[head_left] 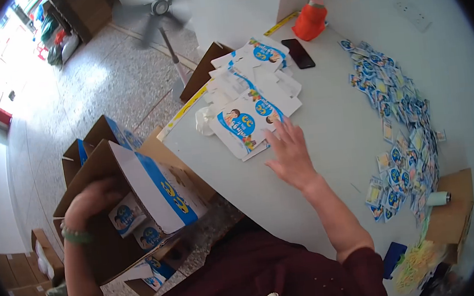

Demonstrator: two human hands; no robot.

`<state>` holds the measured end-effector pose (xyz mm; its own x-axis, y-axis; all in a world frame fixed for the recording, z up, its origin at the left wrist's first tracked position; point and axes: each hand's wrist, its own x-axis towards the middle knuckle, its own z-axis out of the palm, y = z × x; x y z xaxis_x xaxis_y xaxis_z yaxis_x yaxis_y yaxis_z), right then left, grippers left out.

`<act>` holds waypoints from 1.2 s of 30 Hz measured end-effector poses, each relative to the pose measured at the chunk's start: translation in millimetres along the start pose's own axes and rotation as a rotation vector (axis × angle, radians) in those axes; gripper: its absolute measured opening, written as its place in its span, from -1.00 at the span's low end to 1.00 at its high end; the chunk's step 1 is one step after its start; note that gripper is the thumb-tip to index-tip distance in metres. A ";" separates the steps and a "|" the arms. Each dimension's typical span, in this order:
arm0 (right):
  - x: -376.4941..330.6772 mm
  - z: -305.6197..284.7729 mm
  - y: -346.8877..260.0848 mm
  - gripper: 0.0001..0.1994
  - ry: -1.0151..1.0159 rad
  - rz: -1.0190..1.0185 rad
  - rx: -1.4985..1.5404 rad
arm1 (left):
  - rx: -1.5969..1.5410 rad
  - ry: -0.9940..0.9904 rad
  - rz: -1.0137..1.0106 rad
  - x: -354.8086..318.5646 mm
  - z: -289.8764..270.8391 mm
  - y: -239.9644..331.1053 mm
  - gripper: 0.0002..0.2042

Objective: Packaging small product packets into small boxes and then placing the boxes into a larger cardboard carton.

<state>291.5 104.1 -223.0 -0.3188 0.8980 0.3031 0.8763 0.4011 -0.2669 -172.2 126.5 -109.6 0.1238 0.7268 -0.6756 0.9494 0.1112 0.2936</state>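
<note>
My left hand (95,199), with a green bead bracelet (77,236) at the wrist, reaches into a large open cardboard box (163,185). Its fingers are smeared by motion. Near it inside the box lie small white-and-blue printed boxes (126,214). My right hand (293,158) has its fingers spread at the near right edge of a pile of flat white printed cartons (235,126) on the table. It grips nothing; whether the fingertips touch the top carton I cannot tell.
The pale table (325,111) bears a long heap of small packets (390,82), a black phone (299,54), an orange-wrapped cone (310,21) and crumpled white plastic (205,121). An open carton (454,207) stands at the right, beside rubber bands (417,267). A fan (160,8) runs beyond the table.
</note>
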 end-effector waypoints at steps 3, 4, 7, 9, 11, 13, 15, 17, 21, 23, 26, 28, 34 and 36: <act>27.9 32.3 18.0 -0.21 -0.073 0.002 -0.051 | -0.035 0.428 0.220 -60.1 -18.8 47.3 -0.56; 30.8 40.6 22.2 -0.18 -0.197 0.018 -0.063 | -0.072 0.531 0.299 -77.2 -17.0 64.6 -0.56; 32.3 44.3 35.2 -0.24 -0.263 0.013 -0.016 | -0.017 0.647 0.453 -121.4 -4.5 100.7 -0.56; 29.2 48.3 35.4 -0.32 -0.208 -0.011 0.042 | 0.134 0.675 0.605 -140.3 11.1 118.2 -0.56; 21.7 53.1 26.8 -0.53 -0.148 -0.096 -0.126 | 0.088 0.648 0.781 -152.8 38.9 136.2 -0.59; 16.4 50.1 26.4 -0.60 -0.284 -0.024 -0.154 | -0.145 0.267 0.949 -137.0 63.7 141.1 -0.69; 8.8 48.2 28.1 -0.67 -0.416 0.039 -0.177 | -0.416 -0.062 0.863 -108.4 96.5 150.8 -0.75; -5.0 49.1 37.7 -0.68 -0.200 0.125 -0.063 | -0.658 -0.151 0.691 -64.1 143.1 157.4 -0.77; 11.0 50.6 35.9 -0.68 0.413 0.061 -0.073 | -1.027 0.084 0.431 58.4 224.1 148.5 -0.62; 27.4 63.7 51.5 -0.64 0.511 0.681 0.164 | -1.026 0.206 0.467 99.5 236.1 153.5 -0.55; 44.2 81.8 93.4 -0.66 0.555 0.937 0.433 | -1.170 0.372 0.219 115.6 219.2 191.7 -0.45; 48.1 85.0 105.3 -0.69 0.523 1.021 0.727 | -1.321 0.322 0.165 126.8 210.7 202.7 -0.44; 30.7 46.3 73.1 -0.81 0.393 1.075 1.497 | -1.405 0.227 0.207 131.7 205.2 192.4 -0.59; 12.3 14.1 53.3 -0.83 0.334 1.097 1.645 | -1.577 0.244 0.161 134.2 211.3 188.8 -0.61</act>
<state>329.2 139.1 -246.4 0.2584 0.8453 -0.4675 -0.5539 -0.2668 -0.7887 84.7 101.8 -287.8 -0.0052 0.8680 -0.4965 -0.3195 0.4691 0.8233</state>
